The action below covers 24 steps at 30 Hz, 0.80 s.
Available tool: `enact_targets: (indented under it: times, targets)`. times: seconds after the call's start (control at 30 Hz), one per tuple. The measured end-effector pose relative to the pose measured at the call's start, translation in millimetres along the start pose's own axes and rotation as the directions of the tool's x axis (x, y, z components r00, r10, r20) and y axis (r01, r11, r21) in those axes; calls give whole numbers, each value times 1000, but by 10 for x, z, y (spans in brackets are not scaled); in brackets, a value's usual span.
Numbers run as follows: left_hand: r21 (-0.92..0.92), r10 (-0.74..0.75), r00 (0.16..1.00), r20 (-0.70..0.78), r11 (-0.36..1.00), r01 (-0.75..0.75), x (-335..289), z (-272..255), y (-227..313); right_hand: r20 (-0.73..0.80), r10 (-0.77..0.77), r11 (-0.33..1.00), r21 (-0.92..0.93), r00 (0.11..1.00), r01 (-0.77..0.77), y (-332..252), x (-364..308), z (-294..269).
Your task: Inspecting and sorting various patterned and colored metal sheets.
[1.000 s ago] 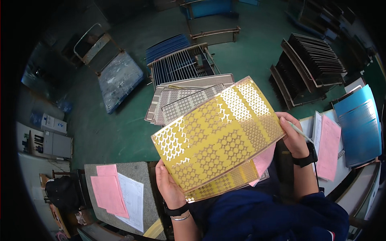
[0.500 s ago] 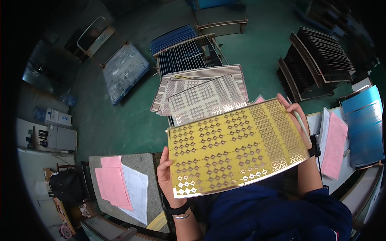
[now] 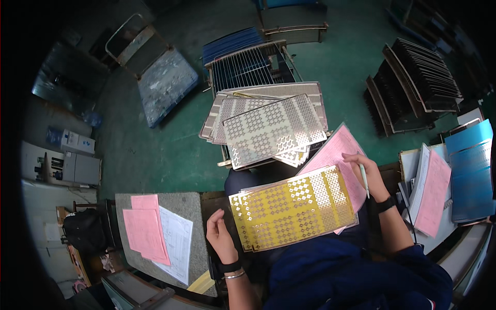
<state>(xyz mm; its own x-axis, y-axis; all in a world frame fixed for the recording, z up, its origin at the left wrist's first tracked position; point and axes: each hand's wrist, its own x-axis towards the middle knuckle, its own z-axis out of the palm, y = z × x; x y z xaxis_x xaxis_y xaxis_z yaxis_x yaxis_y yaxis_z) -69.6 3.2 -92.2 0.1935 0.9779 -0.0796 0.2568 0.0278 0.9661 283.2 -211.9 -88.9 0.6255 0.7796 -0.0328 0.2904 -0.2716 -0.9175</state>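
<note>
A yellow circuit board panel (image 3: 294, 209) with rows of copper-coloured diamond pads lies across my lap, with another panel's edge showing along its left side. My left hand (image 3: 221, 238) is just off the panel's left edge, its fingers loosely bent and apart, holding nothing. My right hand (image 3: 369, 178) is above the panel's upper right corner, with a slim pale pen (image 3: 365, 181) held in its fingers. A pink sheet (image 3: 338, 152) in a clear sleeve sticks out from under the panel, below my right hand.
Ahead, patterned pale panels (image 3: 274, 126) lie fanned on a wire rack cart (image 3: 240, 72). Pink papers (image 3: 144, 227) lie on a grey table at left. Right are another pink sheet (image 3: 433, 191), blue panels (image 3: 470, 170) and a slotted rack (image 3: 421, 77). A flat trolley (image 3: 168, 85) stands far left.
The raised, tilted yellow panel has come down onto my lap, and both hands have let go of it. The pink sheet under it now shows more fully.
</note>
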Motion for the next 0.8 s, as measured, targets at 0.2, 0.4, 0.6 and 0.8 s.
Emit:
enact_targets:
  times: [0.2, 0.4, 0.6, 0.8]
  targets:
    - [22, 96, 983, 159, 995, -101, 788, 660, -38, -128, 34, 998, -53, 991, -41, 63, 665, 414]
    - [454, 91, 971, 221, 872, -185, 1154, 1057, -288, -191, -59, 896, -443, 980, -32, 329, 970, 692]
    - [-393, -185, 952, 242, 879, 271, 1163, 1142, -67, -250, 86, 982, -142, 964, -124, 370, 1043, 479]
    - [-590, -89, 904, 417, 731, 344, 945, 836, 402, -24, 259, 778, 598, 966, -194, 57, 841, 4]
